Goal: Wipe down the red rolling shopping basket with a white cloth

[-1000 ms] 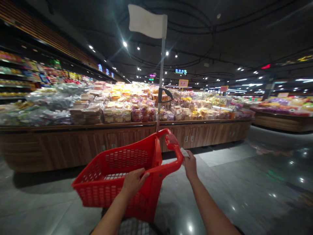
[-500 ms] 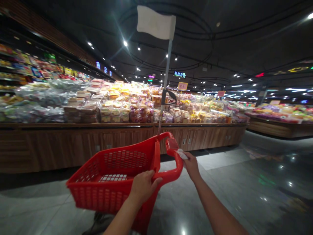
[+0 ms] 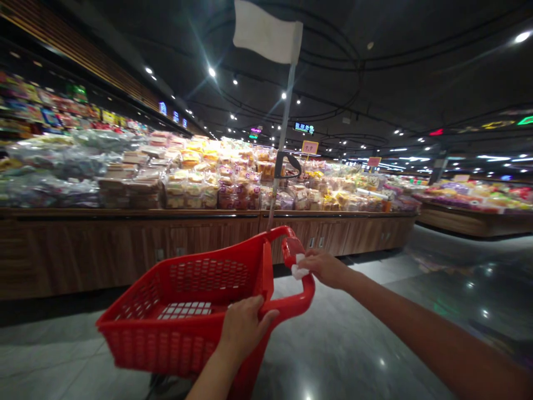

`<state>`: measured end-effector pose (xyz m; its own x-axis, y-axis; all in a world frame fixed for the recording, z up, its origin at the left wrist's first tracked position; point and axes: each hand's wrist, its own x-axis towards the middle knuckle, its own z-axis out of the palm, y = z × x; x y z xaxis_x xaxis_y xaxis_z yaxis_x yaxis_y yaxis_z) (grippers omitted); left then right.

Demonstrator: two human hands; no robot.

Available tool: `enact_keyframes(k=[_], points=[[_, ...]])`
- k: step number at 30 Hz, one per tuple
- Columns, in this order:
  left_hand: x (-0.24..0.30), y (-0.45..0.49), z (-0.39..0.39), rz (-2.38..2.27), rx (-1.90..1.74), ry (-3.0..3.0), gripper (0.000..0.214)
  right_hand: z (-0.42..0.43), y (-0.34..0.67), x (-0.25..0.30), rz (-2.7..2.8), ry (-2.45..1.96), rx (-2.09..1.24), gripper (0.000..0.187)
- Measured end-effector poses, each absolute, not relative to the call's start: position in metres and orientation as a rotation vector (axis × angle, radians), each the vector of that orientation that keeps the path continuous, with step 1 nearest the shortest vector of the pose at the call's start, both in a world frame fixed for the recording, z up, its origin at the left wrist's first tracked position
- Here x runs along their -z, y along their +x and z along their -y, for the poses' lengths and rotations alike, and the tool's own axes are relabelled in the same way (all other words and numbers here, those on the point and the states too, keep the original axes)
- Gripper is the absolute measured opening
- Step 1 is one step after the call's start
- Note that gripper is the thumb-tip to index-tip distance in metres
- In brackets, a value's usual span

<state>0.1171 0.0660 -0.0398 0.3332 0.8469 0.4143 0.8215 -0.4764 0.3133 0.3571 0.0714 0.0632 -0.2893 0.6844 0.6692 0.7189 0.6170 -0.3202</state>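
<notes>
A red plastic shopping cart (image 3: 266, 261) with holes in its basket walls fills the lower middle of the head view. My left hand (image 3: 244, 328) is closed over the near rim, where the basket meets the handle. In my right hand (image 3: 325, 268) a crumpled white tissue (image 3: 298, 269) is pinched against the curved red handle (image 3: 307, 290), just below its raised block (image 3: 292, 248). A pole with a black grip (image 3: 287, 165) rises behind the handle and carries a white flag (image 3: 266, 33).
Beyond the cart runs a long wooden display counter (image 3: 208, 236) piled with bagged goods (image 3: 187, 189). Another display stand (image 3: 474, 219) is at the right. Stocked shelves (image 3: 29, 111) line the far left. Shiny grey tiled floor (image 3: 353, 333) lies around the cart.
My right hand and the tissue have moved left and slightly inward along the handle, with the forearm now lying flatter. My left hand keeps its hold on the rim.
</notes>
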Motion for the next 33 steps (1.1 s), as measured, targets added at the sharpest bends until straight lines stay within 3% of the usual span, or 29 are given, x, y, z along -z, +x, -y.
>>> enact_keyframes(k=[5, 14, 23, 33], points=[[0.043, 0.116, -0.067, -1.564, -0.855, 2.543, 0.050, -0.079, 0.355, -0.069, 2.572, -0.976, -0.142, 0.020], [0.044, 0.121, -0.071, -1.592, -0.858, 2.543, 0.050, -0.089, 0.335, -0.061, 2.704, -1.181, 0.113, 0.014], [0.031, 0.128, -0.066, -1.665, -0.818, 2.474, 0.036, -0.094, 0.272, -0.032, 2.614, -1.499, -0.007, 0.011], [0.040, 0.118, -0.068, -1.616, -0.864, 2.509, 0.047, -0.047, 0.338, -0.091, 2.737, -1.335, -0.013, 0.012]])
